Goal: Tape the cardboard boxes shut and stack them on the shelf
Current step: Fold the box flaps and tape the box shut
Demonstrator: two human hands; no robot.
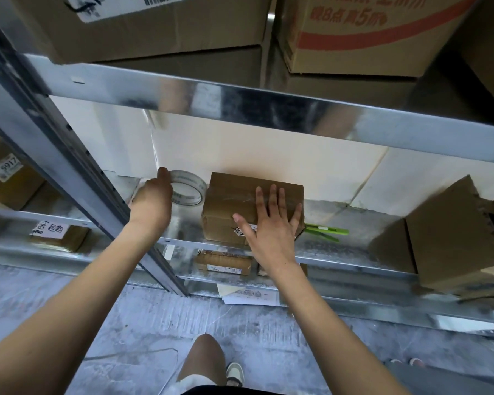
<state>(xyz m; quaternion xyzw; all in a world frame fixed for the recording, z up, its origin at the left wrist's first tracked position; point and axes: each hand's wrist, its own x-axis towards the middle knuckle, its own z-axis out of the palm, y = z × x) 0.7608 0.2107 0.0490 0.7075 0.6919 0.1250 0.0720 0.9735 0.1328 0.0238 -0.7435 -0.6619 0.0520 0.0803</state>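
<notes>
A small brown cardboard box [228, 198] stands on the metal shelf [340, 220], its flaps closed under clear tape. My right hand [268, 223] lies flat on its top with the fingers spread. Just left of the box, my left hand [151, 201] grips a roll of clear tape [190, 187] by its left side, the roll tilted up beside the box.
A green utility knife [325, 232] lies right of the box. An open cardboard box [445, 238] sits at the shelf's right end. Large boxes [368, 32] fill the shelf above, small parcels [223, 262] the shelf below. A steel upright [77, 172] runs past my left wrist.
</notes>
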